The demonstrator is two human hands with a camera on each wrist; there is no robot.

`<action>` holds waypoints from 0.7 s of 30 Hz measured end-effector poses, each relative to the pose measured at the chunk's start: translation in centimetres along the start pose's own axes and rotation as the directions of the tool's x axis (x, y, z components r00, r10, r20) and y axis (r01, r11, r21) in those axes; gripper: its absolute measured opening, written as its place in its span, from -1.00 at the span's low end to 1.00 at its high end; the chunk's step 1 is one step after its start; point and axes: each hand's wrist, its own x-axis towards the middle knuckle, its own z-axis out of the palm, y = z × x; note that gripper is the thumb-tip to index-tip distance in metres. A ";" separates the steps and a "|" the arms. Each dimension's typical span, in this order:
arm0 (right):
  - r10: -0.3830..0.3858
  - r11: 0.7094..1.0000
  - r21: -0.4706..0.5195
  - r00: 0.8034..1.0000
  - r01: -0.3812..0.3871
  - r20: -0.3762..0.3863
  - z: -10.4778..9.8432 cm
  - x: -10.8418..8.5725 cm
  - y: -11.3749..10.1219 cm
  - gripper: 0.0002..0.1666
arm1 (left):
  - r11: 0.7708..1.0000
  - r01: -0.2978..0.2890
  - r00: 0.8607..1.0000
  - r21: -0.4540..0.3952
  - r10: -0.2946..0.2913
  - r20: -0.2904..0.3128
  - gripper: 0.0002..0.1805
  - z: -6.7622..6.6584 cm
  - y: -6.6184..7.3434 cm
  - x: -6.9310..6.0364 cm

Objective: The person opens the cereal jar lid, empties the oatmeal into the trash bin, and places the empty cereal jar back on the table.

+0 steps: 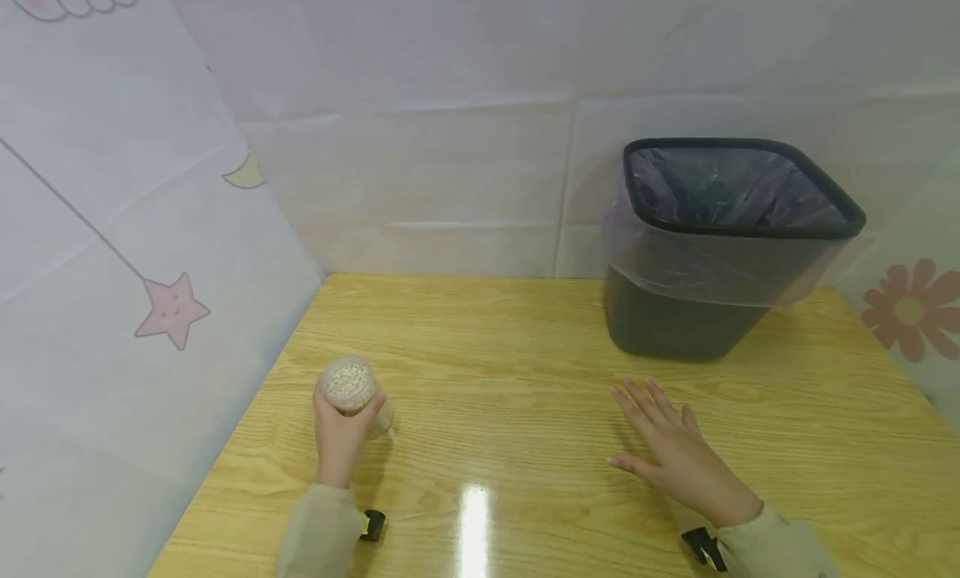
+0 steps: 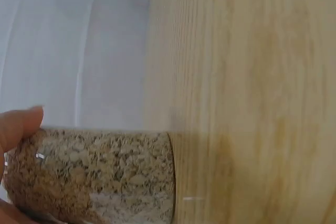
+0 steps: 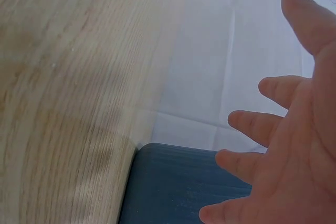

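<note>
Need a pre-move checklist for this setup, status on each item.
1. Left hand holding the clear container: ok, thumb and fingers round its sides.
2. Right hand unloaded: ok, fingers spread, nothing held.
3. Both hands on container: not ok, only the left.
4. Bin upright on the table: ok.
5. Liner folded over the bin's rim: ok.
6. Container lidded: cannot tell; pale flakes show at the top, but a transparent lid might not.

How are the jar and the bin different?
The jar is see-through, while the bin is dark. The jar is much smaller than the bin. The left hand grips the jar, but no hand holds the bin. The jar shows pale flakes; the bin wears a bag. Both are containers.
</note>
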 end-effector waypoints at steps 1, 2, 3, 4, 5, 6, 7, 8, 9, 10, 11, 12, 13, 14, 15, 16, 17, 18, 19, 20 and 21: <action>0.002 1.000 0.002 1.000 -0.002 0.000 0.0 0.0 0.0 0.03 | 1.000 -0.004 1.000 0.017 0.003 0.013 0.10 -0.1 0.0 0.1; 0.004 1.000 0.005 1.000 -0.004 0.001 0.0 0.0 0.0 0.03 | 1.000 -0.001 1.000 0.031 0.000 0.026 0.09 -0.3 0.0 0.2; 0.006 1.000 0.009 1.000 -0.006 0.001 0.1 0.0 0.0 0.03 | 0.999 0.003 0.999 0.045 -0.005 0.041 0.08 -0.4 0.1 0.3; 0.008 1.000 0.009 1.000 -0.008 0.003 0.1 0.0 0.1 0.03 | 0.998 0.009 0.998 0.060 -0.013 0.054 0.08 -0.6 0.1 0.4; 0.007 1.000 0.011 1.000 -0.007 0.004 0.1 0.0 0.1 0.03 | 0.997 0.014 0.998 0.076 -0.019 0.062 0.08 -0.8 0.1 0.4; 0.005 1.000 0.010 1.000 -0.005 0.003 0.2 0.0 0.1 0.03 | 0.996 0.019 0.997 0.089 -0.026 0.073 0.08 -0.9 0.1 0.5; 0.004 1.000 0.010 1.000 -0.004 0.002 0.2 0.0 0.1 0.02 | 0.995 0.027 0.996 0.098 -0.035 0.083 0.08 -1.0 0.1 0.6; 0.003 1.000 0.009 1.000 -0.003 0.002 0.3 0.0 0.1 0.02 | 0.995 0.033 0.995 0.098 -0.042 0.091 0.07 -1.0 0.1 0.7; 0.002 1.000 0.007 1.000 -0.002 0.001 0.3 -0.1 0.1 0.01 | 0.995 0.036 0.994 0.098 -0.046 0.097 0.07 -1.1 0.1 0.8; 0.002 1.000 0.005 1.000 -0.002 0.000 0.3 -0.1 0.2 0.01 | 0.995 0.040 0.994 0.096 -0.049 0.101 0.07 -1.1 0.0 0.8; 0.002 1.000 0.005 1.000 -0.002 -0.002 0.3 -0.1 0.1 0.01 | 0.995 0.042 0.993 0.091 -0.052 0.104 0.07 -1.2 0.0 0.9; 0.003 1.000 0.003 1.000 -0.003 -0.003 0.3 -0.1 0.1 0.00 | 0.995 0.044 0.993 0.084 -0.053 0.106 0.07 -1.2 -0.1 0.9; 0.002 1.000 0.001 1.000 -0.002 -0.004 0.3 -0.1 0.1 0.00 | 0.996 0.046 0.993 0.080 -0.055 0.107 0.07 -1.2 -0.1 0.9; 0.002 1.000 -0.002 1.000 -0.002 -0.006 0.2 -0.1 0.1 0.00 | 0.996 0.048 0.992 0.071 -0.056 0.109 0.06 -1.2 -0.2 0.9; 0.001 1.000 -0.004 1.000 -0.001 -0.007 0.2 -0.1 0.1 0.00 | 0.997 0.050 0.992 0.065 -0.057 0.109 0.06 -1.2 -0.2 0.9; 0.001 1.000 -0.008 1.000 -0.001 -0.009 0.2 -0.1 0.0 0.00 | 0.997 0.052 0.992 0.060 -0.058 0.112 0.06 -1.1 -0.2 1.0; 0.000 1.000 -0.011 1.000 0.000 -0.011 0.1 -0.1 0.0 0.00 | 0.997 0.053 0.992 0.056 -0.059 0.115 0.06 -1.1 -0.2 1.0; -0.001 1.000 -0.013 1.000 0.001 -0.013 0.1 -0.1 0.0 0.00 | 0.997 0.053 0.991 0.056 -0.060 0.116 0.05 -1.1 -0.3 1.0; -0.003 1.000 -0.017 1.000 0.003 -0.016 0.0 -0.1 -0.1 -0.01 | 0.997 0.055 0.991 0.051 -0.061 0.119 0.05 -1.0 -0.3 1.0; -0.006 1.000 -0.020 1.000 0.006 -0.017 0.0 -0.1 -0.1 -0.01 | 0.997 0.055 0.991 0.047 -0.060 0.121 0.05 -0.9 -0.3 1.0; -0.008 1.000 -0.020 1.000 0.007 -0.019 0.0 -0.1 -0.1 -0.01 | 0.998 0.055 0.991 0.043 -0.060 0.122 0.05 -0.8 -0.3 1.0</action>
